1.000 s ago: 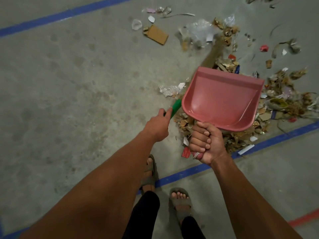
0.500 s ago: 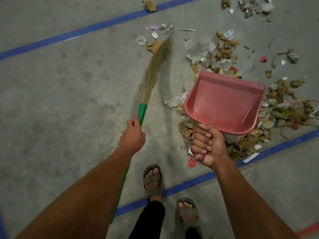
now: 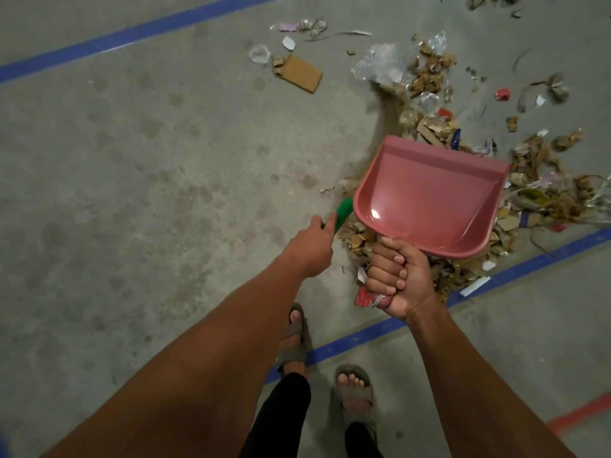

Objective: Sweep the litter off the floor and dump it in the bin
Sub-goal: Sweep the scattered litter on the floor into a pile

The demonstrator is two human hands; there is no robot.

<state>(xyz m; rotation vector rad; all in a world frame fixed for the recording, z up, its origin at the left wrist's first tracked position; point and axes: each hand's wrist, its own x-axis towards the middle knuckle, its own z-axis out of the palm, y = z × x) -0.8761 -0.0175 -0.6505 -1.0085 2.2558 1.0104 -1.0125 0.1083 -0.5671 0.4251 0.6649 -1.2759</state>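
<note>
From the head view I count one pink dustpan [image 3: 426, 200], its handle wrapped by my right hand [image 3: 396, 276], fingers curled tight. My left hand [image 3: 309, 246] grips one green-handled broom [image 3: 342, 211], its bristles blurred. Litter [image 3: 529, 180] sprawls on the floor [image 3: 148, 193] between two blue lines [image 3: 132, 36].

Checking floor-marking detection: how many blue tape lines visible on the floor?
2. One blue tape line crosses the upper left; the other blue tape line runs from lower middle to right edge, partly hidden by litter and the person's legs. More may lie outside view.
</note>
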